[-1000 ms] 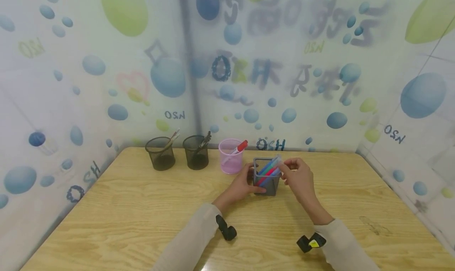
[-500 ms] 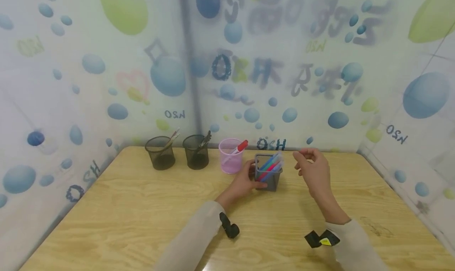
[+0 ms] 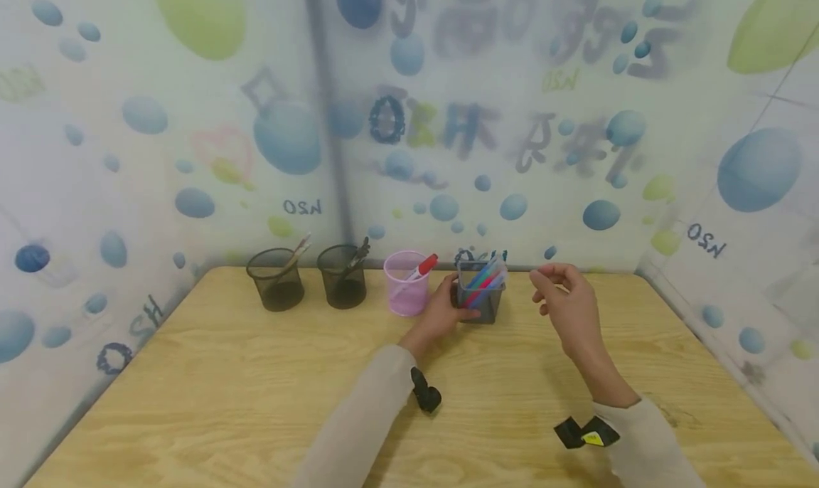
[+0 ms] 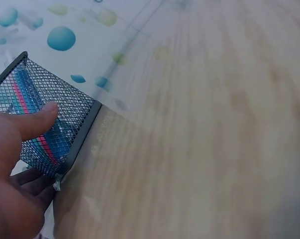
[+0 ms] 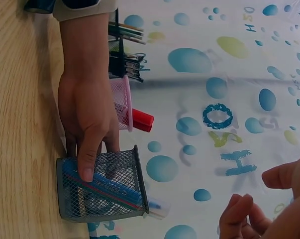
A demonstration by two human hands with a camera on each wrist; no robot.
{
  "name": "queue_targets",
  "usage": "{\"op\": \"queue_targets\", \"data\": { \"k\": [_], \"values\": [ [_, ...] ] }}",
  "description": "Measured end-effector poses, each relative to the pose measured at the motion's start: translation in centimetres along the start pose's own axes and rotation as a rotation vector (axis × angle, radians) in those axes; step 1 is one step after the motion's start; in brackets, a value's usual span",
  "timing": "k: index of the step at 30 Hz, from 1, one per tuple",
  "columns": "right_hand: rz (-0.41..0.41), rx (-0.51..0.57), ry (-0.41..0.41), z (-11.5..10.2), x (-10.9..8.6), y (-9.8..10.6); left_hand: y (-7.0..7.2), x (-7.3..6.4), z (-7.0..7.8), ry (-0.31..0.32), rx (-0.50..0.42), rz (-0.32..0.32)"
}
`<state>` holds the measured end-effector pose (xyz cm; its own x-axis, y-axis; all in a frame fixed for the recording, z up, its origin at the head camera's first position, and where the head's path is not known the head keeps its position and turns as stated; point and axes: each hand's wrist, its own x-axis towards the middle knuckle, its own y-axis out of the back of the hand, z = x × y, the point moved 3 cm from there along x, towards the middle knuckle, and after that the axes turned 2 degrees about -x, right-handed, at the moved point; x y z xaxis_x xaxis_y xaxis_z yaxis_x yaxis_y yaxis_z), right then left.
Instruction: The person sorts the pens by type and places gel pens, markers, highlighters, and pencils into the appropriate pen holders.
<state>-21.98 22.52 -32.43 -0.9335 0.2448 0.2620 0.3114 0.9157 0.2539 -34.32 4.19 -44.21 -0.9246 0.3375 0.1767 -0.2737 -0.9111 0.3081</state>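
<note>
My left hand (image 3: 440, 311) grips a square dark mesh pen holder (image 3: 488, 311) from its left side. In the left wrist view the thumb lies across the mesh (image 4: 72, 94), with the fingers on another side, partly hidden. Several blue, green and pink pens (image 3: 484, 283) with clear caps lean inside it, their tops past the rim. Apart from the holder, on its right, my right hand (image 3: 571, 306) hovers with loosely curled fingers and holds nothing. The right wrist view shows the same empty right hand (image 5: 274, 204) at its lower right.
Left of the holder stands a pink mesh cup (image 3: 407, 299) with a red-capped marker (image 3: 425, 266). Further left are a round black mesh cup (image 3: 342, 289) with dark-handled tools and another black cup (image 3: 276, 289) with brushes. A patterned wall sheet (image 3: 384, 189) rises behind the wooden table (image 3: 320, 402).
My right hand has drawn away from the pens to the right. My left hand has moved the pen holder back toward the wall, near the row of cups. The head view has shifted slightly.
</note>
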Motion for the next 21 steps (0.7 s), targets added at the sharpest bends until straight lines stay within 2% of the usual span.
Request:
{"op": "queue_targets", "data": {
  "k": [9,12,14,17,19,21],
  "values": [
    [-0.057,-0.018,0.023,0.0,0.0,-0.9,0.8,0.8,-0.4,0.076,-0.001,0.016],
    [-0.076,-0.063,0.049,0.3,0.1,-0.9,0.6,0.3,-0.1,0.081,0.078,0.027],
    [-0.093,-0.105,0.066,0.5,0.0,-0.8,0.0,-0.6,0.4,0.059,0.158,0.036],
    [-0.138,-0.172,0.090,1.0,-0.3,-0.4,-1.2,-2.6,1.5,0.025,0.290,0.024],
    [-0.171,-0.207,0.108,1.3,-0.5,0.0,-1.7,-4.0,2.5,0.006,0.333,-0.004],
    [-0.207,-0.234,0.124,1.5,-0.8,0.3,-1.6,-5.4,3.6,0.022,0.364,-0.024]
  ]
}}
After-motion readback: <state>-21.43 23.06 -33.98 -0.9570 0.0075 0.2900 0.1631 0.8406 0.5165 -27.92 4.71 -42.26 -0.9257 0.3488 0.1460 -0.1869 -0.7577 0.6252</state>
